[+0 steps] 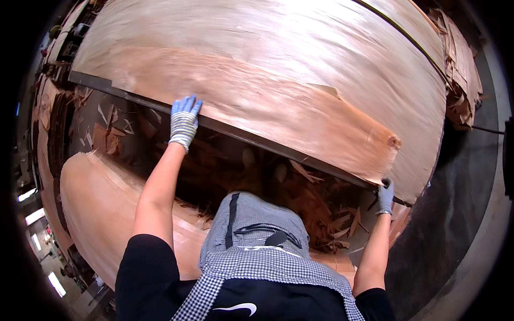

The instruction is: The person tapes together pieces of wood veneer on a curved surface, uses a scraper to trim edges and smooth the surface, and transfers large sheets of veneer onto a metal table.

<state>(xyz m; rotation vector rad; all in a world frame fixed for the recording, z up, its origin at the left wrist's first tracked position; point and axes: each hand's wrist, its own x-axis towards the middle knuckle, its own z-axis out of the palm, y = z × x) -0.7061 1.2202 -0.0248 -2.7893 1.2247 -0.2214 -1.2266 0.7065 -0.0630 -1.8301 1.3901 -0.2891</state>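
Note:
A long, narrow strip of reddish wood veneer (257, 101) lies along the near edge of a large pale veneer sheet (257, 27) on the worktable. A knot marks the strip's right end. My left hand (185, 119), in a striped glove with blue fingers, rests on the strip at the table edge with its fingers stretched out. At the strip's right corner is my gloved right hand (385, 197), its fingers closed around something small and dark that I cannot make out.
A dark edge bar (257, 140) borders the table's near side. Torn veneer scraps (321, 214) litter the floor around my feet. Stacked veneer (107, 208) curves behind my left arm. More ragged sheets (458, 69) hang at the far right, beside a grey floor (444, 230).

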